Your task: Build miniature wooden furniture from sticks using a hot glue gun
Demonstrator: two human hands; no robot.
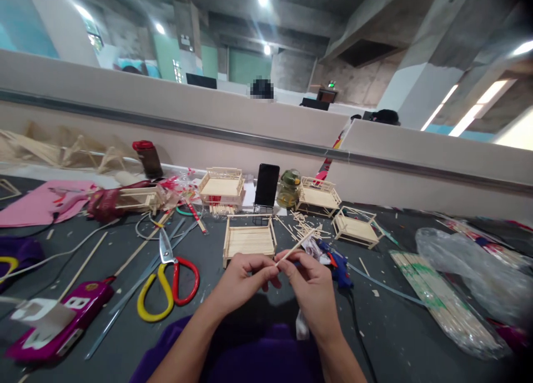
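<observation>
My left hand (250, 275) and my right hand (308, 276) meet in front of me, fingers closed in a pinch on a thin wooden stick (302, 241). The stick slants up to the right, its lower end between the fingertips of both hands. Just beyond my left hand stands a small bed-like frame made of sticks (250, 236). A pile of short cut sticks (306, 226) lies past my right hand. Beside that hand rests a blue glue gun (342, 269) with a dark cord. Scissors with yellow and red handles (166, 255) lie left of my left hand.
More stick models (222, 184) stand along the back, near a propped phone (267, 186) and a green bottle (288, 190). At left are a magenta power strip (89, 302) and clear glue sticks (104, 333). Bagged wooden sticks (445, 300) lie at right, below a low partition (208, 114).
</observation>
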